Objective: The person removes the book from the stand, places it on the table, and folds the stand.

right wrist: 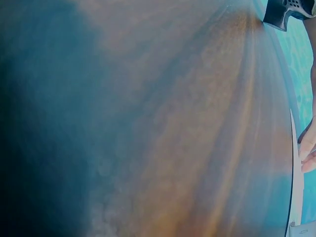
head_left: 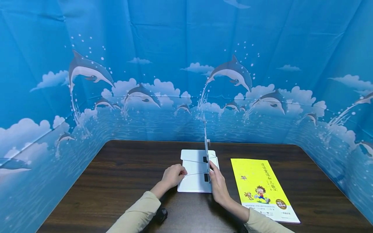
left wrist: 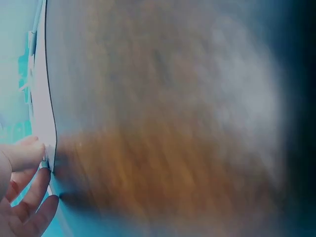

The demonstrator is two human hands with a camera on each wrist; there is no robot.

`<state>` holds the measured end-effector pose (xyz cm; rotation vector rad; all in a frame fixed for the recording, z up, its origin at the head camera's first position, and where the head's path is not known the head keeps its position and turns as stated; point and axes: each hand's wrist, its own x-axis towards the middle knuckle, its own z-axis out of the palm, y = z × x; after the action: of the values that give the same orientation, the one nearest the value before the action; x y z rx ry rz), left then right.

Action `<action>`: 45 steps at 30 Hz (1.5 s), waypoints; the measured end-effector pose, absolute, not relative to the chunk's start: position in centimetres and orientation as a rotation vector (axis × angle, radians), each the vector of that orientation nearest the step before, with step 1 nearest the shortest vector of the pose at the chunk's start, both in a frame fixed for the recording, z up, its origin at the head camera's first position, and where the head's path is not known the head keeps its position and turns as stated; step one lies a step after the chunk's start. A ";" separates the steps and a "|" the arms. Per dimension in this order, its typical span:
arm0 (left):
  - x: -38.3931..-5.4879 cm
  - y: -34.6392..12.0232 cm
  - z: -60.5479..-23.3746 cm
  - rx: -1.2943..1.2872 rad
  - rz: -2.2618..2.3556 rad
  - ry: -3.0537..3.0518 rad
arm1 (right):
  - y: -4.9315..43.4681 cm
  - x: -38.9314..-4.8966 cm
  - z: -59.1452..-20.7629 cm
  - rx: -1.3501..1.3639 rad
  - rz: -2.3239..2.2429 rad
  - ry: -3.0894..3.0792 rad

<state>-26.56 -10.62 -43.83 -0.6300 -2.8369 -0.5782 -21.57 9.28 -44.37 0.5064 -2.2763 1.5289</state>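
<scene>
A white metal book stand [head_left: 194, 181] lies on the table, its base plate flat and its panel [head_left: 206, 149] raised edge-on to the head view. My left hand [head_left: 174, 174] is at the base's left side, curled fingers pinching a thin wire that crosses the plate. Fingers [left wrist: 37, 197] also show at the white plate's edge [left wrist: 47, 113] in the left wrist view. My right hand [head_left: 219, 186] rests along the right side of the panel, visible fingers extended. In the right wrist view, a hand [right wrist: 308, 148] touches the white edge [right wrist: 296, 197].
A yellow children's book [head_left: 256, 181] lies on the dark wooden table [head_left: 128, 174], right of my right hand. Behind the table hangs a blue dolphin-print curtain [head_left: 175, 38]. Blurred brown surface fills most of both wrist views.
</scene>
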 end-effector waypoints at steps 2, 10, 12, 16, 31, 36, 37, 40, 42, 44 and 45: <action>-26.4 -10.7 -43.6 -0.656 -0.597 -2.862 | 9.1 -21.1 -43.7 0.496 1.544 -2.276; -26.3 -11.5 -41.5 -0.785 -0.817 -2.908 | 8.3 -19.5 -41.4 0.463 1.508 -2.289; -26.1 -11.6 -40.5 -0.792 -0.928 -2.852 | 8.4 -19.9 -42.0 0.450 1.509 -2.295; -25.4 -11.2 -37.9 -0.801 -1.133 -2.721 | 8.8 -21.2 -43.8 0.466 1.490 -2.308; -21.3 -9.0 -29.4 -0.809 -1.584 -2.584 | 8.2 -22.2 -44.1 0.468 1.478 -2.407; -21.6 -9.2 -30.6 -0.755 -1.596 -2.564 | 7.9 -22.2 -44.0 0.473 1.432 -2.463; -21.8 -9.3 -31.0 -0.743 -1.604 -2.555 | 7.9 -22.2 -44.0 0.475 1.430 -2.467; -22.7 -9.8 -32.4 -0.716 -1.665 -2.524 | 7.9 -22.3 -43.9 0.487 1.425 -2.492; -23.3 -10.1 -33.2 -0.711 -1.709 -2.503 | 8.0 -22.4 -43.8 0.499 1.439 -2.513; -23.9 -10.5 -34.0 -0.711 -1.738 -2.495 | 8.2 -22.5 -43.5 0.506 1.466 -2.542; -24.1 -10.6 -34.2 -0.716 -1.751 -2.488 | 8.4 -22.6 -43.4 0.506 1.479 -2.557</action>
<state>-24.06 -10.64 -34.18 -0.7159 -2.4882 -1.7505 -22.56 8.37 -43.41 0.5057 -2.5573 1.4794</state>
